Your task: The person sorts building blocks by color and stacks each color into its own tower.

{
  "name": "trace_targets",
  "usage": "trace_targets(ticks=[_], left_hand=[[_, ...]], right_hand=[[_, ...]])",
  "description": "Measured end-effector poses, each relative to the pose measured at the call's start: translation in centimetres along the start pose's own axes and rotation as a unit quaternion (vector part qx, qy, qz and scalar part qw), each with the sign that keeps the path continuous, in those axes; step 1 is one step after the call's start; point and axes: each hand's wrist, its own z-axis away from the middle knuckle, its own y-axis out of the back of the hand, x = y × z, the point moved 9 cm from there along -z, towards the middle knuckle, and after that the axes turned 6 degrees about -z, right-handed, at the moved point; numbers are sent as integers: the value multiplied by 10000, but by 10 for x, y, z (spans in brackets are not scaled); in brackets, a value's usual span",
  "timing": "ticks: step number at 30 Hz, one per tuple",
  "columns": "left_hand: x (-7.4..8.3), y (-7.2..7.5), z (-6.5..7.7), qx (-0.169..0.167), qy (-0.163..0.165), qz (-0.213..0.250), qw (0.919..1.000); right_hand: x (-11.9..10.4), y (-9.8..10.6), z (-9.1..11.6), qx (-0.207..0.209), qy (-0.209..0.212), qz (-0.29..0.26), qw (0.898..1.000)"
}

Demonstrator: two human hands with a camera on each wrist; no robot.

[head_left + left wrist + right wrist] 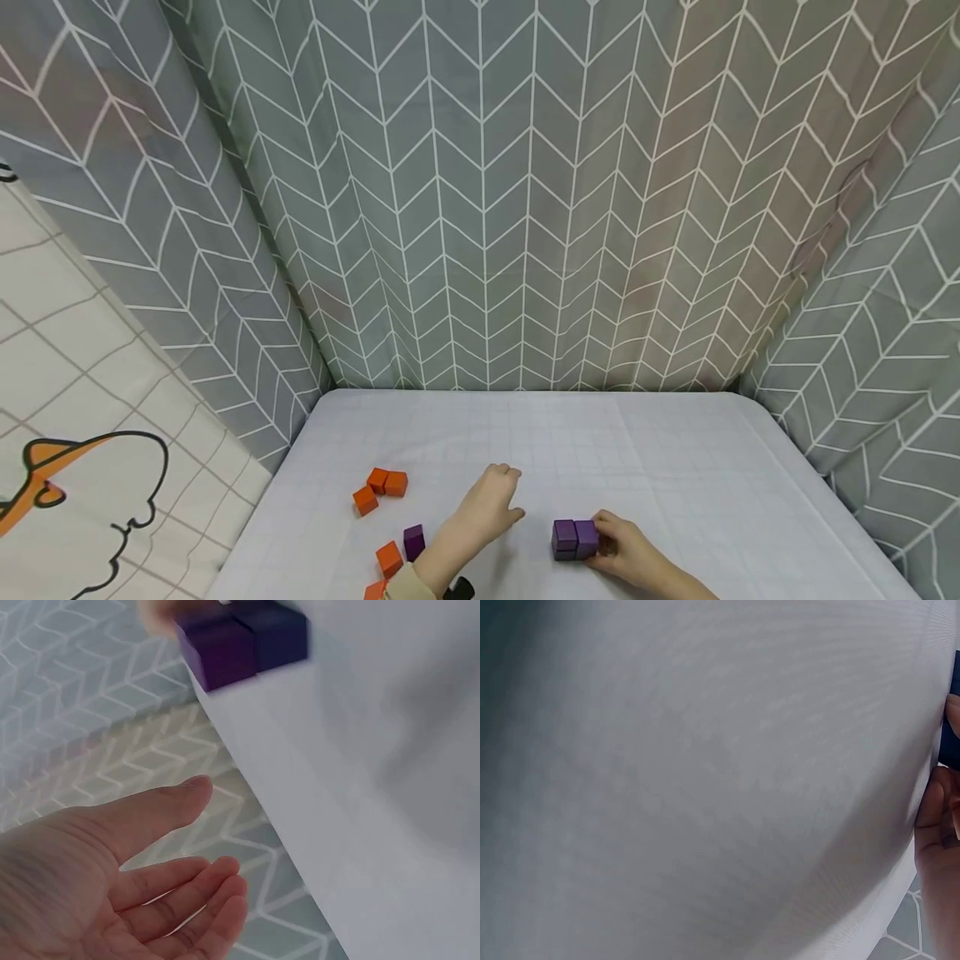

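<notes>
Two purple cubes stand side by side on the table, the left purple cube (564,533) and the right purple cube (587,539). My right hand (628,550) pinches the right one from its right side, thumb in front and fingers behind. In the right wrist view only a sliver of a dark cube (951,742) shows by the fingertips. Left of the pair, my left hand (489,504) hovers over the table with nothing in it. The left wrist view shows its thumb and loosely bent fingers (180,900) apart, below the purple pair (247,645).
Three orange cubes (396,483) lie grouped at the left of the white-covered table (675,467). Nearer, beside the left forearm, are another purple cube (414,542) and an orange cube (389,559), with one more orange cube (375,591) partly hidden. Patterned grey curtains (480,208) surround the table.
</notes>
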Motion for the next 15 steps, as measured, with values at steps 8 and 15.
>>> trace_targets(ticks=[8,15], left_hand=[[-52,-2,26,-106,523,66,9986],[-94,-15,64,-465,1409,327,9884]], right_hand=[[-2,1,3,114,265,47,9996],[-5,2,2,242,598,136,9978]])
